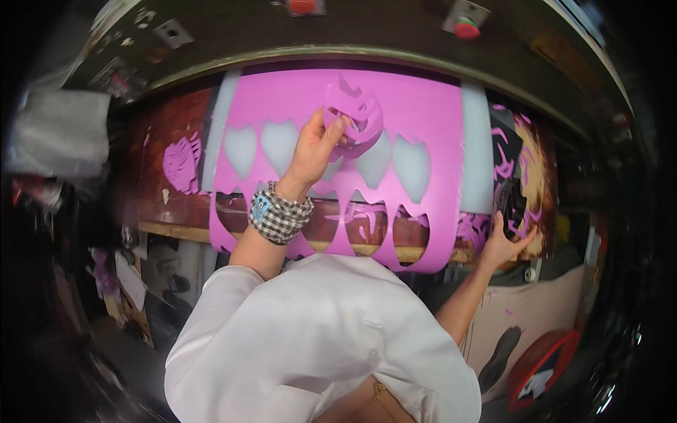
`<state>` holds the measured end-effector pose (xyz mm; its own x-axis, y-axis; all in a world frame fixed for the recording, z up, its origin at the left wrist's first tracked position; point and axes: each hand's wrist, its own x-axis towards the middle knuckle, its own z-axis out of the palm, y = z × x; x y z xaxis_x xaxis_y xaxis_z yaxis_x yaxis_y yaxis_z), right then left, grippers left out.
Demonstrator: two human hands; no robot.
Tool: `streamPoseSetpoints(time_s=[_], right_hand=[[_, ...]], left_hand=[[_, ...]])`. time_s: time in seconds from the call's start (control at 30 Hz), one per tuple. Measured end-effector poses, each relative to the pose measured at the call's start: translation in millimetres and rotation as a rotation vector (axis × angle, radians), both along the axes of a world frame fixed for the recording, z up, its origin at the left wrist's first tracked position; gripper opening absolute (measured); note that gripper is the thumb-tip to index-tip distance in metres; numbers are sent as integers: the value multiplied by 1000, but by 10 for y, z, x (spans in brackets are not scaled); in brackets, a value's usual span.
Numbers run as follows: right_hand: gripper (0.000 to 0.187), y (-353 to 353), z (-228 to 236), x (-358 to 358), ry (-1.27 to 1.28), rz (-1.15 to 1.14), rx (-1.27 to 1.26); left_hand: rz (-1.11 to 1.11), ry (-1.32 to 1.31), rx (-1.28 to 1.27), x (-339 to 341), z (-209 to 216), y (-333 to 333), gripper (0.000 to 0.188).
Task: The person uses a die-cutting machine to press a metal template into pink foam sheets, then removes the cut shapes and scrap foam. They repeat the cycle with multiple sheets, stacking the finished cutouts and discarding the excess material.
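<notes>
My left hand (pixel 319 146), with a checkered band (pixel 281 213) at its wrist, is closed on several purple foam cut-outs (pixel 360 116). They are curved, pointed pieces held above the sheet. Below them a purple foam sheet (pixel 338 88) lies across a pale cutting board (pixel 476 148) and hangs over the table's front edge. Rows of rounded, pointed holes run through the sheet. At the right, my right hand (pixel 504 247) has its thumb and fingers around a black object (pixel 509 208), which looks like a cutting die. Its exact shape is hard to make out.
A pile of purple cut-outs (pixel 183 164) lies on the reddish table (pixel 148 187) at the left. Purple scraps (pixel 476 229) are scattered at the right. Behind, a dark machine beam (pixel 384 32) with red buttons (pixel 466 28) spans the table. A red ring (pixel 575 345) stands low right.
</notes>
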<state>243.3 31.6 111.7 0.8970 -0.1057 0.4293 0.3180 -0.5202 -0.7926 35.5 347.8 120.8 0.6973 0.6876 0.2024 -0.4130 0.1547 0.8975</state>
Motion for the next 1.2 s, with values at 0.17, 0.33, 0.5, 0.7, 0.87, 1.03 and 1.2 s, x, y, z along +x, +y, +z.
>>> streamPoseSetpoints(time_s=[0.17, 0.33, 0.5, 0.7, 0.87, 1.03, 1.2], right_hand=[[88, 409, -63, -33, 4, 297, -31], [82, 1058, 190, -159, -180, 353, -571], [18, 1698, 402, -1029, -341, 1042, -82], [20, 2290, 296, -1764, 170, 1487, 40], [26, 2467, 65, -1865, 499, 1717, 128], [29, 2431, -119, -1946, 673, 1890, 338], [41, 2358, 93, -1579, 694, 1359, 132]], left_hand=[[26, -156, -291, -490, 82, 20, 17], [99, -255, -490, -847, 230, 62, 17], [211, -240, -593, -1229, 114, -55, 18], [211, 260, 352, -1562, -132, -113, 21], [-48, -189, -270, -1731, -170, -209, 36], [-33, -161, -223, -1789, -173, -349, 34], [322, 285, 383, -2118, -187, -213, 22]])
